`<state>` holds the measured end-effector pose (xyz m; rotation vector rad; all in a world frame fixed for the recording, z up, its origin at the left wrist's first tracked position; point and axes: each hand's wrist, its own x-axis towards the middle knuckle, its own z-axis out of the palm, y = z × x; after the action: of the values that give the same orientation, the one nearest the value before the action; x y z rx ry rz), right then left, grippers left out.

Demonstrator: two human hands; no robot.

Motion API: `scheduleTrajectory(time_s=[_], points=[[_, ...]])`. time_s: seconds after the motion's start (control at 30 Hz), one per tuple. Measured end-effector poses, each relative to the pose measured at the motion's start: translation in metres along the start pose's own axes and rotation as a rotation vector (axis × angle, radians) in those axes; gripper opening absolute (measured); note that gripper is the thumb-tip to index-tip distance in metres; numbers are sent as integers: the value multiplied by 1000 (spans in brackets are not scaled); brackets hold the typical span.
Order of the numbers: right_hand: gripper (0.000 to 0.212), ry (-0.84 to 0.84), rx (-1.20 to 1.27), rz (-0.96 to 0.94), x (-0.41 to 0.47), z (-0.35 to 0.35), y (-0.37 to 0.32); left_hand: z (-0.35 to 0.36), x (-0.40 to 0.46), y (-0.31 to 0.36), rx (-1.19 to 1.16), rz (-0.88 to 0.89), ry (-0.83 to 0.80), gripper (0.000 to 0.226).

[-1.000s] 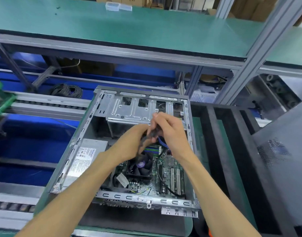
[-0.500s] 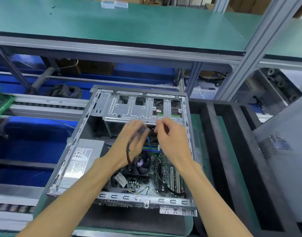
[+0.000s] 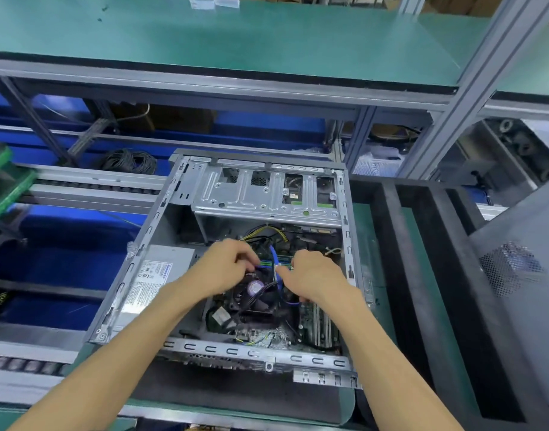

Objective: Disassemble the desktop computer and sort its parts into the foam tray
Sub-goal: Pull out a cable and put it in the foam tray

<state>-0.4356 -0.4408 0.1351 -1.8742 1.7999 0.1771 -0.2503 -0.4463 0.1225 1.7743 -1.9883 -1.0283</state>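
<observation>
The computer lies on its side on the bench, side panel off, interior facing up, near the middle of the view. The foam tray sits just to its right, black walls dividing long slots. Both hands are inside the case above the fan. The left hand is palm down with fingers curled over the near edge of the memory area; whether it grips a cable there cannot be told, since the fingertips are hidden. The right hand pinches a blue cable between thumb and forefinger; the cable rises from the pinch toward the far side and a second stretch loops out below the hand. Black cables cross the fan between the two hands. Yellow and black wires arch under the drive cage, which spans the far end of the case. The power supply sits in the left part of the case, label up. The motherboard shows at the near end, with expansion slots at the right. A grey perforated panel stands at the right edge of the view. A green shelf runs across the far side.
</observation>
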Motion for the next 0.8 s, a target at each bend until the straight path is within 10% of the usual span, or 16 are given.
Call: scheduleTrajectory(time_s=[0.37, 0.8], points=[[55, 51, -6, -7, -3, 5, -3, 18, 52, -8, 515, -92, 68, 46], [27, 247, 101, -84, -3, 9, -8, 21, 58, -7, 387, -56, 160, 23]])
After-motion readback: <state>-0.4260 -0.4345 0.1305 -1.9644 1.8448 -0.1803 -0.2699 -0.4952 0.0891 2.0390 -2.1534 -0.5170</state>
